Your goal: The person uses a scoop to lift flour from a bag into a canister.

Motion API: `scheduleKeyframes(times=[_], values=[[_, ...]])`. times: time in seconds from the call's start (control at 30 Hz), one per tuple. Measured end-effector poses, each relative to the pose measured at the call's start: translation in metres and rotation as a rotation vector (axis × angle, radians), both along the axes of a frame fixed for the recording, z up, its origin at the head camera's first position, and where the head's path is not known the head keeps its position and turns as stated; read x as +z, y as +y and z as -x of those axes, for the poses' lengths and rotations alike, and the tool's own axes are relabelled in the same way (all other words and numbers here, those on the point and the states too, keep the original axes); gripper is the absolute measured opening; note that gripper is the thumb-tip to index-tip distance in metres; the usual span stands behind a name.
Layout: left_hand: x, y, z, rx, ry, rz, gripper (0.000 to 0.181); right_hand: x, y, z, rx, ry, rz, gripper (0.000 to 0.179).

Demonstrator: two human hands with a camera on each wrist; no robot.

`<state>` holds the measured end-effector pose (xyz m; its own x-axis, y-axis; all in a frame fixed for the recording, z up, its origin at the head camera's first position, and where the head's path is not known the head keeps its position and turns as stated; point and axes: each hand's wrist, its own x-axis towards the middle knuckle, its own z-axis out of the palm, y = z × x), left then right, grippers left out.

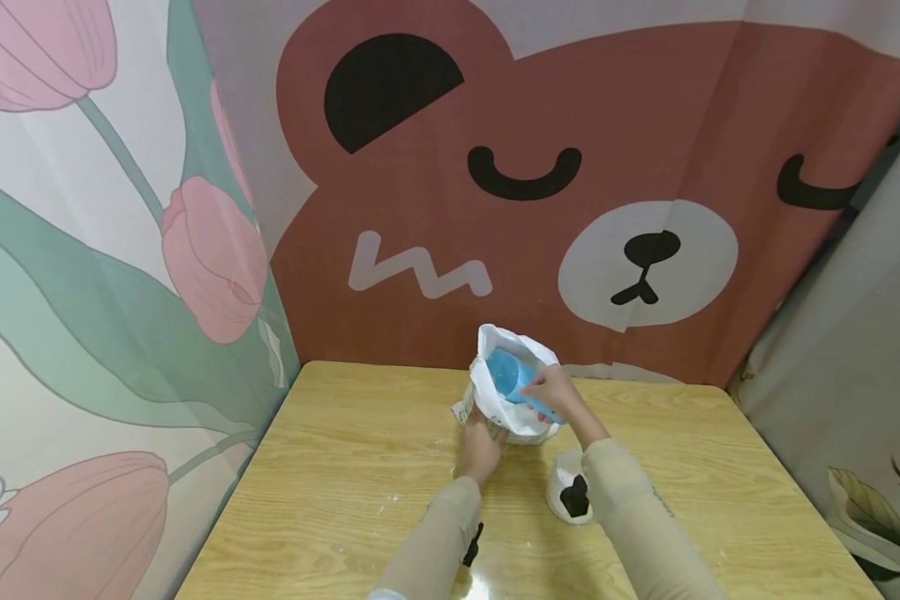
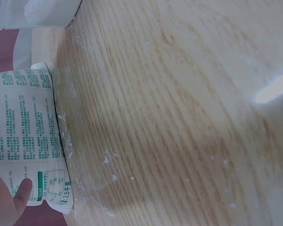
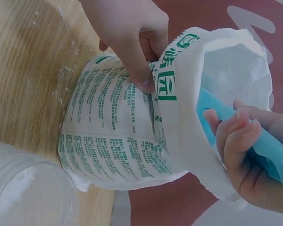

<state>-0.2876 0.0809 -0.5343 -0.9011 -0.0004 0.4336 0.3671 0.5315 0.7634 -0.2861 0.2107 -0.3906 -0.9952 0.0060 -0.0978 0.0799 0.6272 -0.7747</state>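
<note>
A white bag (image 1: 523,429) with green print stands near the table's back edge, its mouth open and rim folded outward. My left hand (image 1: 482,450) grips the bag's side, thumb pressed below the folded rim in the right wrist view. In my right hand (image 1: 558,395) is the handle of a blue scoop (image 1: 506,372). The scoop's bowl lies inside the bag's mouth; in the right wrist view the rim hides it. What the bag holds cannot be made out. Nearer me, partly behind the right sleeve, is a clear jar (image 3: 35,197) with white powder inside.
The wooden table (image 1: 360,450) carries scattered white specks (image 2: 108,160) beside the bag. A curtain with a bear print (image 1: 420,208) hangs behind the table, and a tulip-print curtain (image 1: 120,292) is on the left. A small black item (image 1: 473,546) shows beside the left sleeve.
</note>
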Motion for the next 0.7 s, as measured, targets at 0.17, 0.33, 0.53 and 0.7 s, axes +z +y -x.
scheduleKeyframes(times=[0.17,0.33,0.53,0.7], values=[[0.0,0.0,0.0,-0.007,0.02,0.007,0.059,-0.001,-0.014,-0.003,0.044,0.176,-0.301,0.02],[0.004,0.0,0.0,-0.031,0.013,-0.011,0.057,-0.005,-0.03,-0.004,0.0,0.251,-0.477,0.025],[0.003,0.0,0.0,-0.027,0.018,-0.023,0.055,-0.006,-0.034,-0.005,0.01,0.239,-0.425,0.02],[0.002,0.001,0.0,-0.018,-0.009,-0.028,0.056,-0.007,-0.021,-0.006,0.04,0.231,-0.236,0.024]])
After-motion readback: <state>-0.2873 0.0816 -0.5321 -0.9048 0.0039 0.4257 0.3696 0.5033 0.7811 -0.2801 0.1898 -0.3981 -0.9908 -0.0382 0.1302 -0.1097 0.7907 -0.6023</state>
